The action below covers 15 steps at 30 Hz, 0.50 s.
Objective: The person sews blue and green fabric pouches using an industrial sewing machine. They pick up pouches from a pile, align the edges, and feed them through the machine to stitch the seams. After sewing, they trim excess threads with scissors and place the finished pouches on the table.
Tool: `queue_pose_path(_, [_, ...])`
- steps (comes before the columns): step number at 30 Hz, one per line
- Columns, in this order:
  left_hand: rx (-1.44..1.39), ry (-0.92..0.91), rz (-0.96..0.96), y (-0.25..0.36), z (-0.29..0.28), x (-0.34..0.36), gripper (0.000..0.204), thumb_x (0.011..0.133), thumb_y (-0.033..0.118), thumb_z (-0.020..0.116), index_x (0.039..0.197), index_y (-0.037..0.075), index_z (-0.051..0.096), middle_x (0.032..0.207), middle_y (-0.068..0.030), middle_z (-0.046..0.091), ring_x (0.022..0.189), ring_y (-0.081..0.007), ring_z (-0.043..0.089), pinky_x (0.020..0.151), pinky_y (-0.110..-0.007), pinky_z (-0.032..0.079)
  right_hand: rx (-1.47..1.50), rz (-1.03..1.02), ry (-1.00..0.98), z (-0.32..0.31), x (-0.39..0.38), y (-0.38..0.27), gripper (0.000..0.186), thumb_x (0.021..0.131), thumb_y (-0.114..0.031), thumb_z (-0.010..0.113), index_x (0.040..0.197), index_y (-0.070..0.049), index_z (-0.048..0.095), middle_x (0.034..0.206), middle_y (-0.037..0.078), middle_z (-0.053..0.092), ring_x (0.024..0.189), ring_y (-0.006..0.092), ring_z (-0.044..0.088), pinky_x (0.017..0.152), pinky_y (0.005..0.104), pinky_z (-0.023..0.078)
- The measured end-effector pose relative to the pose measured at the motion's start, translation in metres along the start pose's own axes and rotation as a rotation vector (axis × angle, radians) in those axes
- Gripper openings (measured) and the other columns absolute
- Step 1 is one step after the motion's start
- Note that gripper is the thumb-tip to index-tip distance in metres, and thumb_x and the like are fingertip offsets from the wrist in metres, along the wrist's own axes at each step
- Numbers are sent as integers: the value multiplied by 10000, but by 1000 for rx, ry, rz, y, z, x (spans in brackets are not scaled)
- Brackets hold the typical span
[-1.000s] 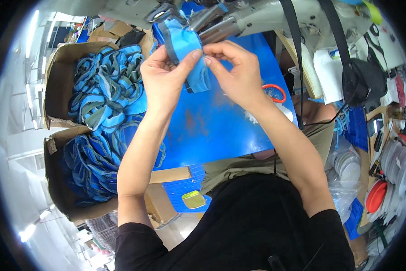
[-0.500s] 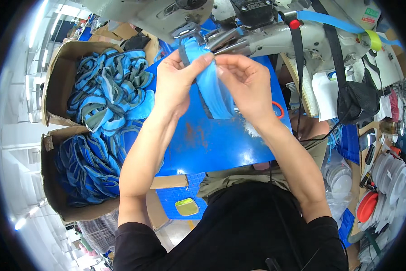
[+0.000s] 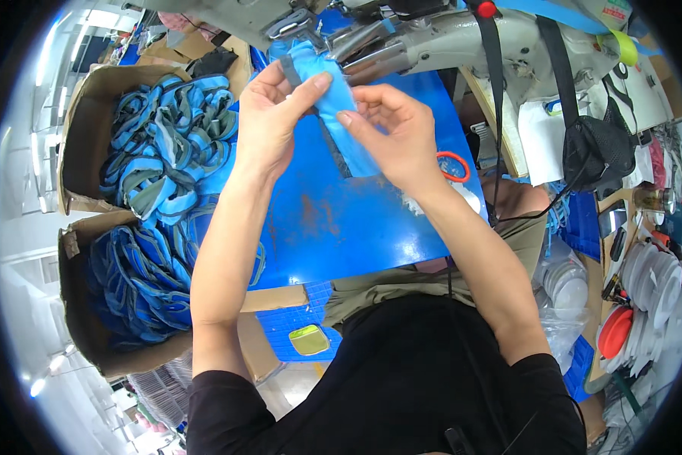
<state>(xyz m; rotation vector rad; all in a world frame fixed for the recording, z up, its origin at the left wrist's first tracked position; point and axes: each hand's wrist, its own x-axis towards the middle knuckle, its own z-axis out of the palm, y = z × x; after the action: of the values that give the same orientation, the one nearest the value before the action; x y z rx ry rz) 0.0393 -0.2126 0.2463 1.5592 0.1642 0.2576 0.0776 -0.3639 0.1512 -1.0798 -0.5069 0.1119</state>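
Observation:
A light-blue fabric band (image 3: 339,133) with a dark grey edge is stretched between my hands, below the metal parts of a sewing machine (image 3: 424,49). My left hand (image 3: 269,125) pinches its upper part, thumb on top and fingers underneath. Thumb and forefinger of my right hand (image 3: 394,140) close on the band's right edge. The far end of the band reaches up beside the machine's presser area (image 3: 294,26); whether it lies under the foot cannot be made out. Beneath both hands is a blue work table (image 3: 333,227).
On the left, one cardboard box (image 3: 79,144) holds blue-and-grey fabric loops (image 3: 170,144); a nearer box (image 3: 72,284) holds darker blue pieces (image 3: 140,280). Red-handled scissors (image 3: 454,167) lie right of my right hand. Black straps and a mesh pouch (image 3: 600,152) hang at the right.
The band's lower part, which curved out to the right, now hangs straighter and narrower. Both hands keep their pinch on it. The whole view has shifted slightly.

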Motion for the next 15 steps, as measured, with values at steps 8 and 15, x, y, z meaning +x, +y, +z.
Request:
queue_pose_path(8, [-119,-17,-113,4,-5,8,225,950,126,728,1141,23,670,998,-66,763,842,-116,724,705,-258,585,171,191,5,3,-6,-21,244,931,-28,761,1157,36,694,976,68,744,850,83,683,765,243,554])
queue_pose_path(15, [-146,19,-171,16,-10,19,180,959,130,675,1096,13,668,976,-63,735,819,-141,721,753,-307,617,395,395,3,6,-2,-49,281,955,-58,739,1208,49,681,1011,90,755,864,100,707,770,246,574])
